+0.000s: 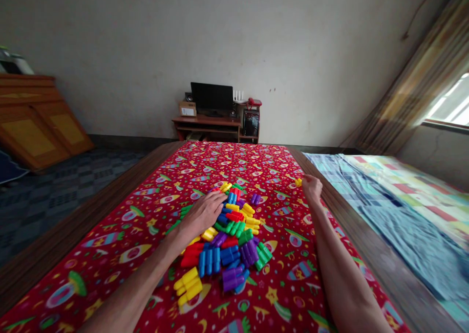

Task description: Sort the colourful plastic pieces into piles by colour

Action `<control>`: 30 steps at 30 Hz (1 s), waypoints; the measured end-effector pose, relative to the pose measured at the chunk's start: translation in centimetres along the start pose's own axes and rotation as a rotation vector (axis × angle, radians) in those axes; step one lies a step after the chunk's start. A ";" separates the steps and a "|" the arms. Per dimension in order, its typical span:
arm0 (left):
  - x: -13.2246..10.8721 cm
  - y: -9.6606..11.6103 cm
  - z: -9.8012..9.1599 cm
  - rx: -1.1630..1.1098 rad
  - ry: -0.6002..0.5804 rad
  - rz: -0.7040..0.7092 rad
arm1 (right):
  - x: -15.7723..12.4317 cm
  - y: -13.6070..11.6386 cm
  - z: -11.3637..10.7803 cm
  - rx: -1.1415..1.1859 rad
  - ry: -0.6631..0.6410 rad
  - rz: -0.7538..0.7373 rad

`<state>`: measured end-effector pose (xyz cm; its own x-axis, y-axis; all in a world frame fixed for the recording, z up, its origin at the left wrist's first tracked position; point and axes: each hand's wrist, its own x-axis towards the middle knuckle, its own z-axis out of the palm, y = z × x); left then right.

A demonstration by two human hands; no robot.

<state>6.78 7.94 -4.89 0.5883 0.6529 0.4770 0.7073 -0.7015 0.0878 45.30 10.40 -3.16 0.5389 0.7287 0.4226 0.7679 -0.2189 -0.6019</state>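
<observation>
A mixed pile of plastic toy building blocks (234,228) in yellow, red, blue, green and purple lies on the red patterned cloth (278,294). My left hand (207,210) rests over the pile's left back side, its fingers stretched out and touching the blocks. Out to the right, near the cloth's edge, my right hand (312,188) is closed, with a small yellow block (298,182) showing at its fingertips. At the front of the pile lie a yellow block (188,287) and a purple block (231,279).
The cloth covers a brown wooden table (353,255). Right of it stands a bed with a patchwork sheet (392,181) and a blue cover (395,240). A desk (205,122) with a monitor (212,97) stands by the far wall; a wooden cabinet (40,120) is at the left.
</observation>
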 end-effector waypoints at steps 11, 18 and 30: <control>-0.1 0.0 0.3 -0.036 0.034 0.010 | -7.2 -11.0 2.3 -0.004 -0.876 -0.808; 0.1 0.2 -0.3 -0.029 0.006 0.006 | -10.2 -12.7 3.4 0.171 -0.705 -0.879; 0.1 1.0 -1.4 0.099 -0.110 -0.117 | -7.4 -12.7 0.9 0.130 -0.911 -0.681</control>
<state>6.96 6.87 -3.55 0.5353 0.7594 0.3698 0.8051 -0.5911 0.0483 31.23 8.41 0.73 -0.4672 0.8812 0.0720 0.7342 0.4320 -0.5238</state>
